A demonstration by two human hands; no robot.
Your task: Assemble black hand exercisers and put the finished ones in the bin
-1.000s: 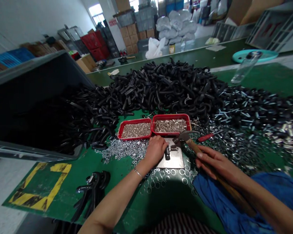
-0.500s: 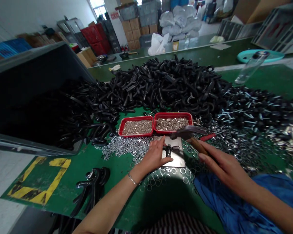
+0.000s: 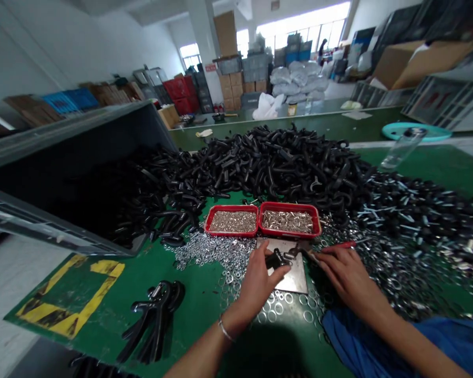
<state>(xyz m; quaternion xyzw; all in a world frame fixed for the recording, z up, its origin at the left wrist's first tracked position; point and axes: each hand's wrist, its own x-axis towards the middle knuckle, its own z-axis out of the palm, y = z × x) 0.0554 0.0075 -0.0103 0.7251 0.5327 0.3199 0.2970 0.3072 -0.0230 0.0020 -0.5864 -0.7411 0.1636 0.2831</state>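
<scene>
Just beyond the left hand (image 3: 256, 283), the left red tray (image 3: 232, 234) and the right red tray (image 3: 289, 233) stand end to end, both filled with small metal pins. Farther from the fingers, a heap of black curved parts (image 3: 260, 168) closes off the far side and spills leftward into a grey crate (image 3: 74, 226) lying on its side. Left of the left fingers, small silver rings (image 3: 208, 253) cover the green table (image 3: 205, 310); well apart on that side is a group of black clamp-like parts (image 3: 155, 320). Larger flat rings lie nearer the person than the fingers. Beside the right hand (image 3: 350, 275) lies a red-handled screwdriver (image 3: 342, 245), and a blue cloth (image 3: 429, 341) sits under that forearm. Between the two hands' fingers, the hammer (image 3: 302, 249) has its head close to the work and stands in the way on the right.

The black part (image 3: 276, 260) has its long axis roughly crosswise, its metal coil-like end pointing toward the right fingers. It sits over the metal plate (image 3: 297, 283), between left thumb and forefinger, which are parted by its thickness and have hold of it. The right fingers lie nearly straight along the hammer's handle; how firmly they close is hidden.
</scene>
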